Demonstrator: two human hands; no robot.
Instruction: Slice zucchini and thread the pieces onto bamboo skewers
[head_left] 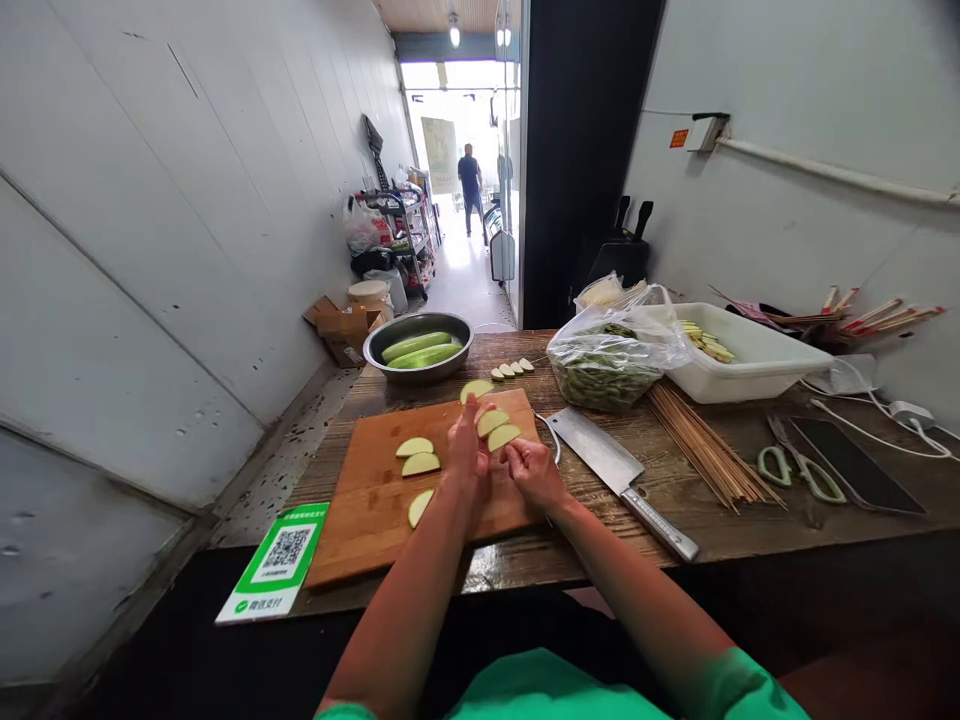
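Note:
My left hand (466, 445) is closed around several pale half-moon zucchini slices (493, 424), which stand in an overlapping row above the cutting board (382, 520). Right beside the lowest slice, my right hand (534, 472) is in a closed pinch; whatever lies between its fingers is too small or hidden to make out. More cut slices (421, 464) lie on the left part of the board, and another slice (476, 390) rests at its far edge. To the right of my right hand lies a cleaver (600, 450), flat on the wooden table.
A metal bowl (375, 352) of whole zucchini stands behind the board. Bamboo skewers (712, 445), scissors (806, 465) and a phone (855, 462) lie right. Behind them are a plastic bag of greens (611, 365) and a white tub (757, 375). A payment-code sign (277, 560) touches the board's left.

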